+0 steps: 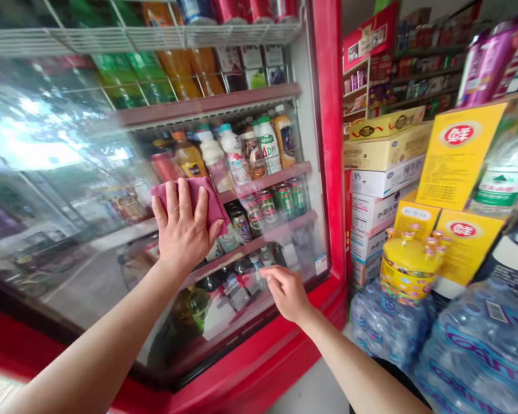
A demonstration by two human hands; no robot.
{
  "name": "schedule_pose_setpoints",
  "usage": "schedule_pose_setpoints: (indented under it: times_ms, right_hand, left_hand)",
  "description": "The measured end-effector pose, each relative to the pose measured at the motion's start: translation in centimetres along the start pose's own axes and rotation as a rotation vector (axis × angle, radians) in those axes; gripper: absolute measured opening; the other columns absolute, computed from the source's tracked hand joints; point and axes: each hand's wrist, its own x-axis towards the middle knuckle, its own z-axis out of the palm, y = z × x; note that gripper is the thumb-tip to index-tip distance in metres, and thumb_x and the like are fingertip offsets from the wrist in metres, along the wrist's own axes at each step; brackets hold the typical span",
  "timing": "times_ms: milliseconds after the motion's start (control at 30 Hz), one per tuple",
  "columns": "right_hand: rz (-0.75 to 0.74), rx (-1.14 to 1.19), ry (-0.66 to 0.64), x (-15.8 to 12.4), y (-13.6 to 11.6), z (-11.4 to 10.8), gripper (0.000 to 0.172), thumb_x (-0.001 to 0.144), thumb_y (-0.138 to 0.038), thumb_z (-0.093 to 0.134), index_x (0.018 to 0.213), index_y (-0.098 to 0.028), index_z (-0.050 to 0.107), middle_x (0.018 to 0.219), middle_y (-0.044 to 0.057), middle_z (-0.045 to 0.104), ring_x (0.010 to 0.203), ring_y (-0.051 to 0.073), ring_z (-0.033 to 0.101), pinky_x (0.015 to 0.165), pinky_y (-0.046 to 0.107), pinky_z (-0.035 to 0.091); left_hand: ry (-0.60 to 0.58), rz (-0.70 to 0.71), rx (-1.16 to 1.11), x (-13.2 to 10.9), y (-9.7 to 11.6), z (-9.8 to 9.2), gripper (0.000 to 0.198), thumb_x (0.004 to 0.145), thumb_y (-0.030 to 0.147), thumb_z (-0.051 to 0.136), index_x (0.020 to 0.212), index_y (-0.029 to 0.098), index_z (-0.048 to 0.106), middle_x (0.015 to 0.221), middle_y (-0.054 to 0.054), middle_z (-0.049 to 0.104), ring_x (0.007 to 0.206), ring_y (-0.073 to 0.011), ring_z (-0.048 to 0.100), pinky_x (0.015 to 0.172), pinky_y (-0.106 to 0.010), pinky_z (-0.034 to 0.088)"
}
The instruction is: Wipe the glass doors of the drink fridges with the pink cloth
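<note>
A folded pink cloth (pixel 213 201) lies flat against the glass door (pixel 90 230) of a red-framed drinks fridge (pixel 331 144). My left hand (pixel 183 227) presses on the cloth, fingers spread across it. Lower and to the right, my right hand (pixel 287 290) hovers in front of the glass with its fingers curled and nothing visible in them. Behind the glass stand shelves of bottles and cans, among them a white bottle (pixel 270 144) with green lettering. Bright reflections cover the left part of the door.
Stacked cartons (pixel 373 190) rise right of the fridge. Farther right are yellow boxes (pixel 460 155), a yellow tub (pixel 410 267) and shrink-wrapped water bottles (pixel 487 345) near the floor. Stocked store shelves stand in the background.
</note>
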Motion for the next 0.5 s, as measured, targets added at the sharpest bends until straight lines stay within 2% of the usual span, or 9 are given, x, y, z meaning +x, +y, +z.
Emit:
schedule_pose_setpoints:
  times_ms: [133, 267, 400, 500]
  right_hand:
    - [0.071, 0.036, -0.103, -1.7, 1.9, -0.1, 0.03, 0.101, -0.011, 0.054, 0.11, -0.02, 0.081, 0.106, 0.008, 0.086, 0.099, 0.019, 0.082, 0.093, 0.029, 0.063]
    - [0.184, 0.051, -0.139, -4.2, 4.9, -0.2, 0.031, 0.1, -0.009, 0.054, 0.109, -0.02, 0.082, 0.105, 0.008, 0.086, 0.099, 0.02, 0.082, 0.092, 0.03, 0.062]
    - [0.306, 0.027, -0.192, -7.0, 7.8, -0.6, 0.033, 0.102, -0.013, 0.051, 0.109, -0.02, 0.083, 0.103, 0.008, 0.086, 0.098, 0.021, 0.082, 0.09, 0.029, 0.06]
    - [0.331, -0.024, -0.287, -7.9, 8.6, -1.2, 0.034, 0.102, -0.013, 0.051, 0.107, -0.021, 0.084, 0.107, 0.008, 0.087, 0.103, 0.021, 0.081, 0.093, 0.028, 0.057]
  left_hand:
    - [-0.015, 0.038, -0.047, 2.9, 4.7, 2.6, 0.094, 0.102, 0.052, 0.065, 0.179, 0.019, 0.022, 0.186, -0.022, 0.002, 0.174, -0.0453, -0.001, 0.136, -0.076, -0.001]
    - [-0.048, 0.124, -0.027, 6.2, 9.3, 4.9, 0.089, 0.103, 0.051, 0.064, 0.177, 0.015, 0.028, 0.186, -0.022, 0.008, 0.174, -0.0429, 0.003, 0.138, -0.073, 0.002]
    - [-0.109, 0.275, 0.0, 9.5, 14.4, 7.5, 0.083, 0.107, 0.053, 0.055, 0.175, 0.01, 0.033, 0.185, -0.021, 0.011, 0.174, -0.0404, 0.008, 0.141, -0.067, 0.003]
    - [-0.154, 0.358, -0.004, 11.3, 17.3, 8.9, 0.084, 0.107, 0.053, 0.055, 0.175, 0.009, 0.033, 0.185, -0.02, 0.011, 0.174, -0.0395, 0.01, 0.142, -0.064, 0.001]
